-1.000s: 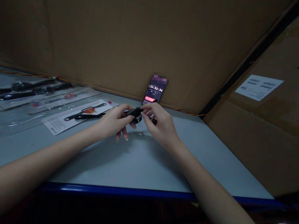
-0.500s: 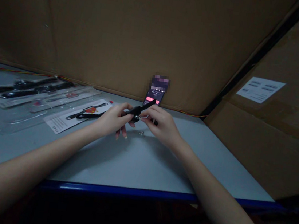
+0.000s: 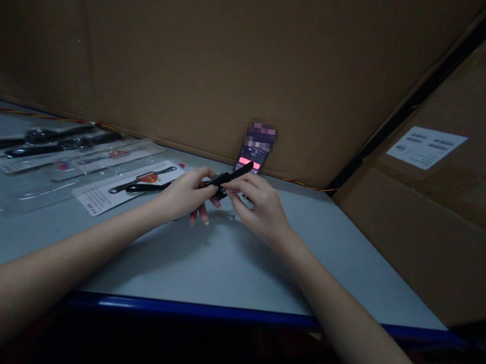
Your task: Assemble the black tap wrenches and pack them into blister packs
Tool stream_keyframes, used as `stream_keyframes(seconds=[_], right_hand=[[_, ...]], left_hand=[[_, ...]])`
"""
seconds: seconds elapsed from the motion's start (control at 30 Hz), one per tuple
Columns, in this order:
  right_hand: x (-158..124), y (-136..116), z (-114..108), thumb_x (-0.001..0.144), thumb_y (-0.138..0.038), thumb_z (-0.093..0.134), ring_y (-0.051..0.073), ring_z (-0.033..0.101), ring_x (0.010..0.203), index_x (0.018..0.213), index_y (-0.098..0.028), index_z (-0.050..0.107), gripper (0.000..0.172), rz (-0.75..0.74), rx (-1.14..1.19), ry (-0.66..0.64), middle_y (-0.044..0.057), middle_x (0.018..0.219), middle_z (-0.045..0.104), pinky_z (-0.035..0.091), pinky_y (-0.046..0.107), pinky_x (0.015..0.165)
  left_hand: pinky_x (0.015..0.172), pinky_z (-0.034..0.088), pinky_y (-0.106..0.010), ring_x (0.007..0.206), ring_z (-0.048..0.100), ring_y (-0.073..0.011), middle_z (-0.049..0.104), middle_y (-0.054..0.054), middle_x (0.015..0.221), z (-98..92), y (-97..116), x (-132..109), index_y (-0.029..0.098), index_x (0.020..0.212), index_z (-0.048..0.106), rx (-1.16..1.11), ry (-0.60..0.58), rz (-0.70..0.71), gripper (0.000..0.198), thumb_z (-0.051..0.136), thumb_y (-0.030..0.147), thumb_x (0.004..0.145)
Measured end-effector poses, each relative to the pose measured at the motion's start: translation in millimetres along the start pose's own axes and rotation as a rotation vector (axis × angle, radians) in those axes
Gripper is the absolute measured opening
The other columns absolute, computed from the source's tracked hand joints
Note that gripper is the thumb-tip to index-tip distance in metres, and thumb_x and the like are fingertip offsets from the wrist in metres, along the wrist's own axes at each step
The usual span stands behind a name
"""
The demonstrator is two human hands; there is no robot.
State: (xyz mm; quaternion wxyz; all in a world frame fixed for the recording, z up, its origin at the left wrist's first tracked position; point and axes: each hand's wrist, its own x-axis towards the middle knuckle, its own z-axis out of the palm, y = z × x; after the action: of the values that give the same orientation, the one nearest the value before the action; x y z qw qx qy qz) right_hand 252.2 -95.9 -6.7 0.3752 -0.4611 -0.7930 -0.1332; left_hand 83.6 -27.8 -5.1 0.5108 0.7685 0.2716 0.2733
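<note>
The blue edge of the table runs closest, and both bare forearms reach across its pale grey top. The left hand and the right hand meet above the table, holding a black watch strap that angles up and away between them. The left fingers curl closed around the strap, while the right fingers close on its lower end, partly hidden. A tiny metal piece lies just beyond the hands' shadow, too small to identify. The strap looks light, flexible and perhaps slightly slick, so it is probably best held near its stiffer end. To the left, another strap lies on a printed card, with plastic-packed straps farther off. A phone leans against the cardboard wall, and a white label sits on the cardboard at right.
</note>
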Motion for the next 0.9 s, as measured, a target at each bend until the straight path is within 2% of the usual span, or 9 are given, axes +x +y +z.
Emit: stream_keyframes(seconds=[0.17, 0.37, 0.5, 0.73, 0.83, 0.9], right_hand=[[1.2, -4.8, -0.1, 0.081, -0.014, 0.052, 0.019, 0.057, 0.090, 0.099, -0.019, 0.060, 0.020, 0.001, -0.006, 0.014, 0.007, 0.095, 0.064, 0.044, 0.034, 0.080], [0.7, -1.8, 1.3, 0.081, -0.021, 0.057, 0.019, 0.059, 0.090, 0.100, -0.019, 0.059, 0.019, -0.023, 0.024, 0.018, 0.006, 0.095, 0.066, 0.045, 0.035, 0.081], [-0.5, -0.5, 5.1, 0.082, -0.012, 0.052, 0.019, 0.059, 0.096, 0.101, -0.020, 0.059, 0.022, -0.046, 0.046, 0.015, 0.006, 0.100, 0.066, 0.044, 0.037, 0.085], [0.0, -1.6, 5.7, 0.076, 0.002, 0.041, 0.015, 0.057, 0.099, 0.115, -0.023, 0.049, 0.046, -0.071, 0.165, 0.051, 0.005, 0.105, 0.059, 0.045, 0.032, 0.087], [1.4, -2.6, 2.4, 0.076, 0.002, 0.041, 0.016, 0.053, 0.105, 0.113, -0.022, 0.050, 0.045, -0.094, 0.163, 0.075, 0.006, 0.106, 0.057, 0.043, 0.033, 0.090], [1.9, -4.0, 0.7, 0.077, -0.002, 0.044, 0.017, 0.053, 0.103, 0.109, -0.022, 0.052, 0.039, -0.071, 0.132, 0.091, 0.006, 0.105, 0.057, 0.043, 0.034, 0.089]], left_hand=[[0.029, 0.037, -0.014, 0.039, 0.058, -0.0090, 0.066, -0.004, 0.076, 1.7, 1.7, -1.0, 0.017, 0.098, 0.044, -0.003, -0.008, -0.018, 0.015, 0.047, 0.023, 0.084], [0.029, 0.037, -0.013, 0.038, 0.057, -0.0081, 0.066, -0.004, 0.075, 2.5, 4.6, -2.6, 0.017, 0.098, 0.043, 0.003, 0.009, -0.030, 0.015, 0.047, 0.023, 0.085], [0.029, 0.038, -0.014, 0.039, 0.058, -0.0090, 0.066, -0.004, 0.076, 1.6, 2.9, -1.4, 0.017, 0.101, 0.043, -0.005, 0.017, -0.035, 0.018, 0.047, 0.023, 0.084], [0.027, 0.037, -0.017, 0.038, 0.058, -0.0108, 0.066, -0.005, 0.076, 2.6, 4.2, -0.5, 0.017, 0.099, 0.044, -0.014, 0.012, -0.044, 0.016, 0.047, 0.024, 0.084], [0.028, 0.036, -0.015, 0.038, 0.057, -0.0100, 0.065, -0.004, 0.075, 2.9, 6.1, -0.5, 0.017, 0.097, 0.044, -0.025, 0.006, -0.049, 0.014, 0.047, 0.023, 0.084], [0.028, 0.036, -0.015, 0.037, 0.057, -0.0095, 0.065, -0.003, 0.073, 3.0, 6.6, -0.6, 0.017, 0.096, 0.043, -0.034, 0.007, -0.055, 0.013, 0.047, 0.021, 0.084]])
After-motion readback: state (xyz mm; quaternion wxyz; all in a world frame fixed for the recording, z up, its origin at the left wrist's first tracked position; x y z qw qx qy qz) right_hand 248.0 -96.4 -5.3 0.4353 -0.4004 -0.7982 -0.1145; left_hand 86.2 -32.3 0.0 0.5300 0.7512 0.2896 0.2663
